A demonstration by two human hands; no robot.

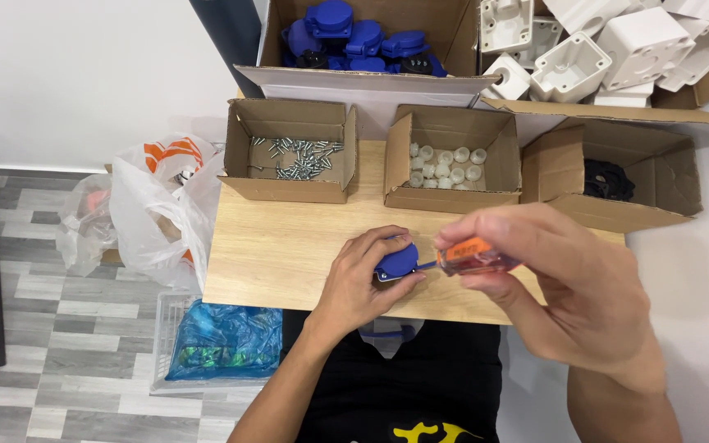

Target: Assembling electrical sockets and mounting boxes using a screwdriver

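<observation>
My left hand (363, 279) grips a small blue plastic part (397, 261) just above the near edge of the wooden board (289, 246). My right hand (568, 279) holds a screwdriver with a clear orange handle (473, 256), its shaft pointing left into the blue part. The screwdriver tip is hidden against the part. Both hands hover close together over the board's front middle.
Behind the hands stand three open cardboard boxes: one with screws (297, 157), one with small white caps (445, 164), one with black pieces (609, 179). Further back are a box of blue parts (354, 37) and white housings (601, 49). Plastic bags (153, 209) lie left.
</observation>
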